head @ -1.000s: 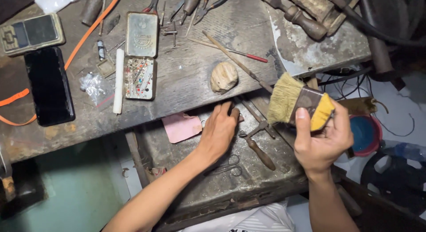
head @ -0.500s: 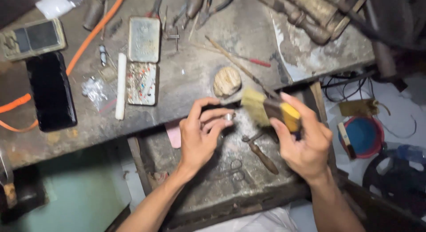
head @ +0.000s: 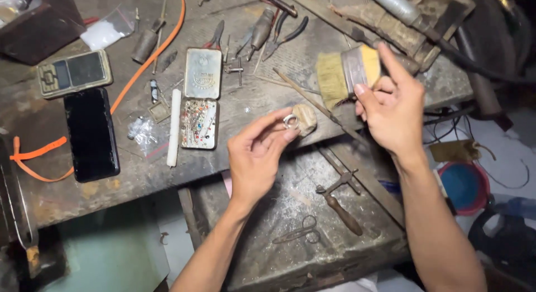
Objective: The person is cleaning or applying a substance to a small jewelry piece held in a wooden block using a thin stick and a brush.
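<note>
The left hand (head: 257,158) is raised over the front edge of the bench (head: 234,152), its grip closed on a small silver ring (head: 290,121) pinched between thumb and fingertips, the ring held just in front of a rounded wooden block (head: 305,119) that sits at the bench edge. The right hand (head: 393,110) is up and to the right, its grip clamped on a brush (head: 349,71) — pale bristles pointing left, metal band in the middle, yellow handle under the fingers. Left of the ring lies an open tin (head: 198,99) with small coloured bits in its lower half, a white stick (head: 173,127) beside it, then a black phone (head: 91,134) and a pocket scale (head: 74,73) above that. An orange strap (head: 148,60) runs across the bench top. Pliers (head: 282,35) and other small tools lie near the far edge. Below the hands, on a lower shelf (head: 296,258), rest scissors (head: 298,231) and a wooden-handled tool (head: 340,205) — well apart from either hand. A blue bowl (head: 463,186) shows on the floor at right.
</note>
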